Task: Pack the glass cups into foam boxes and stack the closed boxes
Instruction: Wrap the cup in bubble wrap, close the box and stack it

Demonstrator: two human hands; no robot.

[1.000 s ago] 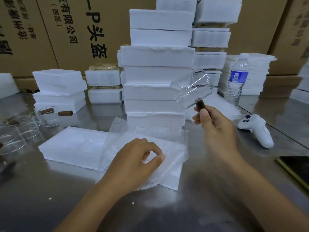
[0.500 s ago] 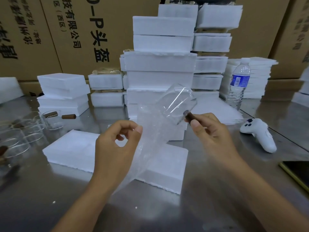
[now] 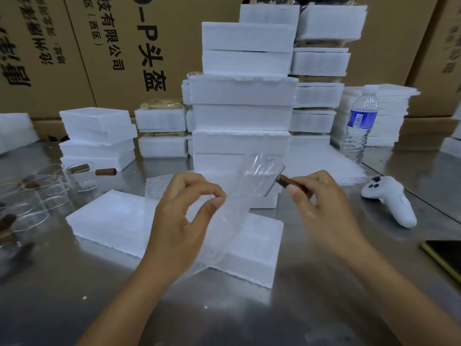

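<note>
Glass, clear and thin-walled, is the worry here: the small clear glass cup with a brown wooden stick handle [image 3: 259, 176] hangs in the air above the steel table [image 3: 249, 318], just in front of the tall stack of closed white foam boxes [image 3: 242, 116]. It is carried only by the right hand [image 3: 321, 203], whose thumb and fingers are curled round the handle. The left hand [image 3: 182, 221] pinches a limp sheet of clear bubble wrap [image 3: 222, 236] between thumb and forefinger, the other fingers loosely bent. The top of the wrap lies against the cup, and its tail trails down onto the low, open white foam tray [image 3: 112, 221] beneath both hands. Whether the wrap is a sleeve or a flat sheet cannot be told. The step in hand looks like wrapping the cup before it is bedded in the tray. A hold on the handle alone gives little control over the bowl, so a tug from the left hand could twist the cup loose and drop it onto the steel. A slack pinch would let the wrap slide off, leaving bare glass against foam. The stack stands close behind, its layers not squarely aligned, and a knuckle pushed forward might shunt it. More clear glass cups [image 3: 37, 196] crowd the table's left side, well apart from the hands. A plastic water bottle [image 3: 359, 126] and a white game controller [image 3: 389, 201] sit to the right.
</note>
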